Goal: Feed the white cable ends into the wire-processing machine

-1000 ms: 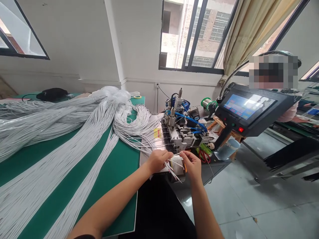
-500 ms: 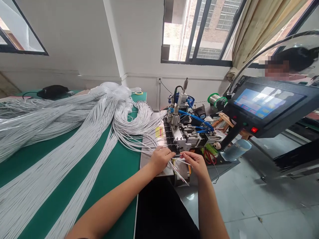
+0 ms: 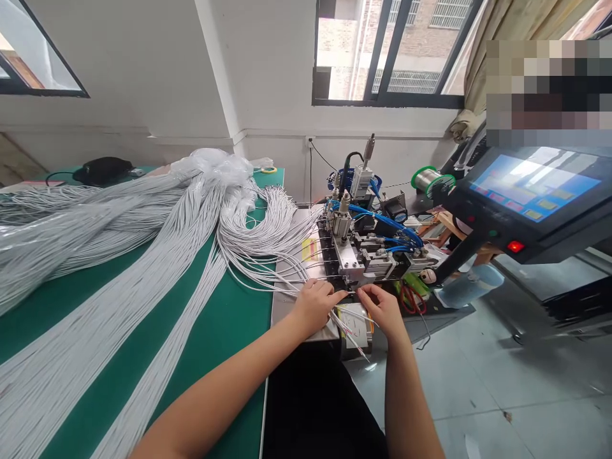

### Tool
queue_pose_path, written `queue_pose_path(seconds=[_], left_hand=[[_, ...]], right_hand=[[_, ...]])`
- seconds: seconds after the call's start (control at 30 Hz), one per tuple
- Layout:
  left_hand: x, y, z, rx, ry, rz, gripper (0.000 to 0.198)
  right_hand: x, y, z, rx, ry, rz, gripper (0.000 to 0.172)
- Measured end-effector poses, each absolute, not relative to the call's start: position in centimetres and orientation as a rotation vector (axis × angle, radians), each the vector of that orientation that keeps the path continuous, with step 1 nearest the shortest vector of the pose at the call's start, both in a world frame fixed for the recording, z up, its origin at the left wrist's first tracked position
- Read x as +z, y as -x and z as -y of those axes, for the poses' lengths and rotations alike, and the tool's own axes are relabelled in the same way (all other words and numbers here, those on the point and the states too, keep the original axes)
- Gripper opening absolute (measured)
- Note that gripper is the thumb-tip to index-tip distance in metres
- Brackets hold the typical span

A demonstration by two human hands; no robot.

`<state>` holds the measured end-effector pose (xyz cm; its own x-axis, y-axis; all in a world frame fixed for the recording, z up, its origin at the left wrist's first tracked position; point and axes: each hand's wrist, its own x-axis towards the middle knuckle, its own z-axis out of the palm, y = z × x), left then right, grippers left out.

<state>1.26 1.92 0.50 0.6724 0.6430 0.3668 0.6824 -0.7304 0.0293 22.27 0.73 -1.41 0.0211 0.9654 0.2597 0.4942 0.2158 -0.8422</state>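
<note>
My left hand [image 3: 316,306] is closed round several white cables [image 3: 351,335], whose stripped ends hang past the fingers toward the lower right. Its index finger and thumb reach toward the front of a small pneumatic machine [image 3: 351,258]. My right hand [image 3: 381,308] pinches the thin end of one cable just in front of that machine, its fingertips close to those of the left. More white cables [image 3: 255,239] curve from the table to the machine's metal plate [image 3: 289,255]. The exact contact between cable end and machine is too small to make out.
Long bundles of white cable [image 3: 129,287] lie across the green table [image 3: 191,357]. A control screen [image 3: 535,185] stands at the right, with a solder wire spool [image 3: 433,182], red-handled scissors [image 3: 412,298] and a plastic container [image 3: 471,287] nearby. Behind the screen is another person.
My view has turned slightly, so the machine and screen sit further right. My fingertips have shifted a little at the machine's front, both hands still on the cables.
</note>
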Motion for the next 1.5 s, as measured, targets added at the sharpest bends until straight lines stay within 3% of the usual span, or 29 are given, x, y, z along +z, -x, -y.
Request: queue_pose_path(seconds=[0.5, 0.77, 1.0, 1.23, 1.5], left_hand=[[0.7, -1.9, -2.1, -0.385, 2.756, 1.115, 0.058], [0.5, -1.5, -2.1, -0.509, 2.791, 1.14, 0.056], [-0.2, -1.0, -2.1, -0.679, 2.74, 1.06, 0.036], [0.0, -1.1, -1.8, -0.727, 2.614, 1.255, 0.036], [0.1, -0.8, -1.7, -0.761, 2.711, 1.092, 0.036]], right_hand=[[-4.5, -21.1, -2.5, 1.312, 1.14, 1.015, 0.039], [-4.3, -21.1, -1.6, 1.26, 1.179, 1.017, 0.043], [-4.5, -22.3, 0.7, 1.03, 1.292, 1.068, 0.043], [-2.7, -23.4, 2.5, 0.99, 1.3, 1.074, 0.042], [0.5, -23.2, 4.9, 1.052, 1.238, 1.277, 0.031]])
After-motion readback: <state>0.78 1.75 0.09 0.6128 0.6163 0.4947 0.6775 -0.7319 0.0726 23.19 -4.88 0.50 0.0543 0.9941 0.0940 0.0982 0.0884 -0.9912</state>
